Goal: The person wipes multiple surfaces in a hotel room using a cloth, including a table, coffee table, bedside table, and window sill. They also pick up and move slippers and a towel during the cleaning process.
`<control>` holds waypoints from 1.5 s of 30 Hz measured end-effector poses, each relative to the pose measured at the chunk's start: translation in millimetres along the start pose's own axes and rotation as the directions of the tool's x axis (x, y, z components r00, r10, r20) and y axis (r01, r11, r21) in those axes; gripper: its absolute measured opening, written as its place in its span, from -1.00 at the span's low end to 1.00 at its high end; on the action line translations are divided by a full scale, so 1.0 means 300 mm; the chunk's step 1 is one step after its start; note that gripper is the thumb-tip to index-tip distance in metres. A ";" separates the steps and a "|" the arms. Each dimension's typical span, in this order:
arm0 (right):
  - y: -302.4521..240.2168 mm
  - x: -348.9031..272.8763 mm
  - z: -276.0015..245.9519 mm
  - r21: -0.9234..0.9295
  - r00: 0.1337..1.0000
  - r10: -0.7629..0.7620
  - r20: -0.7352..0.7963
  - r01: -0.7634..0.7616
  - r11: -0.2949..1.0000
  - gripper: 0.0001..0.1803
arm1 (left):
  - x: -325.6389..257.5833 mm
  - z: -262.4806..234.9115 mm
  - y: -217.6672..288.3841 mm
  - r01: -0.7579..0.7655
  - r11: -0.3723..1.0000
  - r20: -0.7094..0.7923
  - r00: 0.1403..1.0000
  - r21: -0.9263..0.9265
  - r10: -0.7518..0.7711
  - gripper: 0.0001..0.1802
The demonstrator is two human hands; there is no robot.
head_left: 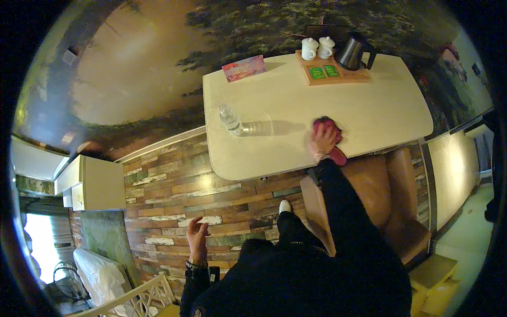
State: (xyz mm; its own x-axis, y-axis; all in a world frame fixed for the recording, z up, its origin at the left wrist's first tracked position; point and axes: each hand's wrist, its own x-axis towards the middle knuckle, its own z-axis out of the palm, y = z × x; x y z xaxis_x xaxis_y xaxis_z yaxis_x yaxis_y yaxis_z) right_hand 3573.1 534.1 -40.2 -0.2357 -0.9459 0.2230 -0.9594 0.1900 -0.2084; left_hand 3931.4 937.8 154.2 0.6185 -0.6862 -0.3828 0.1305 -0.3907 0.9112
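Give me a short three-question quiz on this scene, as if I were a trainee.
1. True or false: the right hand presses a red cloth on the table.
2. What lies on its side near the table's left edge?
3. The left hand is: A) holding the kettle, B) empty, raised over the floor.

Key: 1 true; 2 clear plastic bottle; 3 B.

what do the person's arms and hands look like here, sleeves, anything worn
Both arms are in long dark, near-black sleeves reaching the wrists. The left hand is bare, with a dark band or watch at its wrist. The right hand is bare too, with a thin pale band at the wrist. No gloves show.
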 end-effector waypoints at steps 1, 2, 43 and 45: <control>-0.090 -0.036 0.020 -0.031 0.991 -0.114 -0.071 0.112 0.993 -0.37 | 0.051 0.037 0.033 0.018 0.999 0.011 1.000 0.026 -0.018 -0.62; -0.169 -0.060 0.024 0.050 0.963 -0.234 -0.132 0.242 0.969 -0.39 | 0.107 0.076 0.063 0.011 0.999 0.030 0.999 0.045 -0.013 -0.62; -0.477 0.591 0.055 0.283 0.833 -0.551 0.053 0.517 0.808 -0.43 | 0.943 0.859 0.631 -0.744 0.317 0.635 0.667 0.588 0.389 -0.45; -0.305 0.448 -0.077 0.344 0.771 -0.636 0.045 0.585 0.734 -0.48 | 0.948 0.874 0.644 -0.764 0.297 0.664 0.645 0.574 0.378 -0.45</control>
State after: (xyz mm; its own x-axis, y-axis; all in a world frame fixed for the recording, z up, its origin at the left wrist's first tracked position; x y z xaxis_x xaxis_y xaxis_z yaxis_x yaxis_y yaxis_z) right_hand 3625.7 395.7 30.9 0.4350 -0.8616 0.2615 -0.7891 -0.5047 -0.3501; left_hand 3929.2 506.3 181.4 -0.0656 -0.9978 -0.0031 -0.8780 0.0562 0.4753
